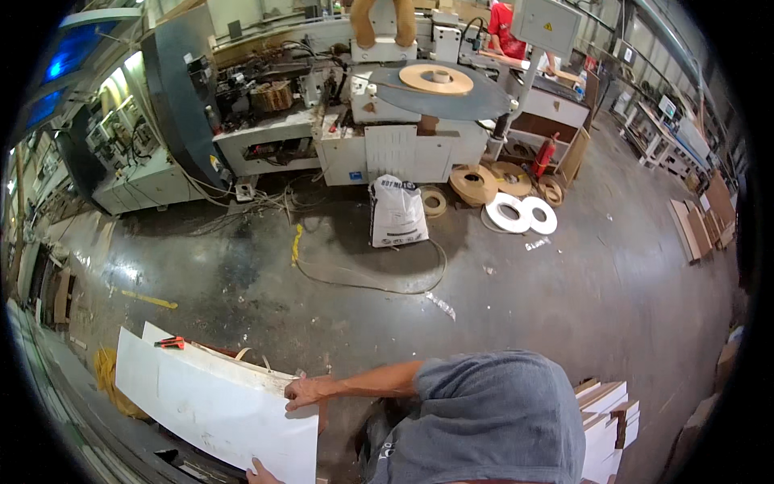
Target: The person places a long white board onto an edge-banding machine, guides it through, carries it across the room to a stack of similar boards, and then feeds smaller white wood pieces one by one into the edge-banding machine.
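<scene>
Panel (218, 407), long, flat and white, slants across the lower left of my view, its straight edges bowed near the rim and its right end close to my body. Just behind its far edge shows a second white board (234, 371), streaked brownish on top, with a thin pale strip (243, 353) curling up beside it. An orange-red utility knife (169, 343) with a dark part lies by that far edge, toward the left end. Of my hands, the right (302, 392) has its fingers bent closed on the panel's far right corner; the left (262, 474) is cut off by the lower edge, one digit on the panel's near side, and I cannot tell how far it is closed. Across the floor, a white sack (397, 216) carries bold dark lettering near its top and small dark print along its foot. The machine (411, 153) behind it wears a small blue label (355, 176), and the grey control box (545, 22) above bears a yellow warning triangle (548, 27).
</scene>
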Available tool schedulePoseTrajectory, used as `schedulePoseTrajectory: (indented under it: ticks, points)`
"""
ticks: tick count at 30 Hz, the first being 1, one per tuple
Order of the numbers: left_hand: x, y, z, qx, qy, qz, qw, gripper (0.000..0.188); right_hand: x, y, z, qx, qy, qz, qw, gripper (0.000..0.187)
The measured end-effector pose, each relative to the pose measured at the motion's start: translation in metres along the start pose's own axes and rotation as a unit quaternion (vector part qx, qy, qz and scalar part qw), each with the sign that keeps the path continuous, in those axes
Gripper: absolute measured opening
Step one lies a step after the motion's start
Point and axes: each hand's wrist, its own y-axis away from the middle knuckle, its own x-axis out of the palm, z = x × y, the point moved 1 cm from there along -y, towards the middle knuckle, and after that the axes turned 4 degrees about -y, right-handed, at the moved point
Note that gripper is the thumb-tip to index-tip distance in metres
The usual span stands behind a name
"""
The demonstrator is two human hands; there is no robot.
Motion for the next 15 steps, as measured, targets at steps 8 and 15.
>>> schedulePoseTrajectory:
  ticks: [8,15]
  points:
    - [0.004,-0.034,0.007,-0.07,0.022,-0.038,0.997,0.045,0.012,-0.034,-0.017,0.025,0.04,-0.093,0.995,0.074]
    - [-0.04,-0.044,0.05,-0.094,0.104,-0.106,0.984,0.044,0.026,-0.039,0.029,0.097,0.033,0.143,0.984,0.093]
